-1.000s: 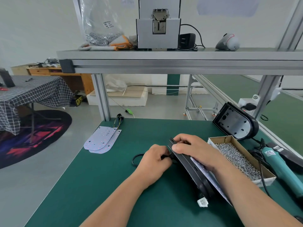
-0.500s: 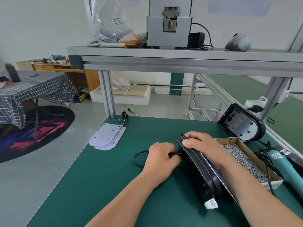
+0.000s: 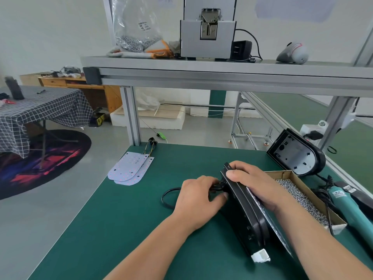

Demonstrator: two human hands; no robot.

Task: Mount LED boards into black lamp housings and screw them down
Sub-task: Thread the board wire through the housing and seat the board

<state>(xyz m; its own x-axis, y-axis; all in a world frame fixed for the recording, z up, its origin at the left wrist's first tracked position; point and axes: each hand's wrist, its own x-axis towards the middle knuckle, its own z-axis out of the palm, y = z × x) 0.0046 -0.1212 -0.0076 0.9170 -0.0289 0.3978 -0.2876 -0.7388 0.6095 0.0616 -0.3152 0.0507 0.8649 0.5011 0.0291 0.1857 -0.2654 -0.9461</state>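
Observation:
A black lamp housing [image 3: 245, 215] stands on its edge on the green bench, tilted to the right. My right hand [image 3: 255, 183] grips its far end from above, thumb on the outer rim. An LED board [image 3: 270, 223] lies against the housing's inner side, partly hidden by my right forearm. My left hand [image 3: 198, 196] pinches the black cable fitting [image 3: 219, 186] at the housing's back; the cable loops [image 3: 167, 197] out to the left. A white connector [image 3: 260, 255] sticks out at the housing's near end. Two spare LED boards [image 3: 129, 168] lie at the far left.
A second black housing [image 3: 296, 152] leans at the back right. A cardboard box of screws [image 3: 302, 197] sits right of my right hand, with a teal electric screwdriver [image 3: 351, 211] beyond it. An aluminium shelf [image 3: 222, 75] overhangs the bench, with frame posts at the far corners.
Both hands stay on the housing and cable fitting. The view has shifted slightly, with the housing a little lower right in frame; the grip looks unchanged.

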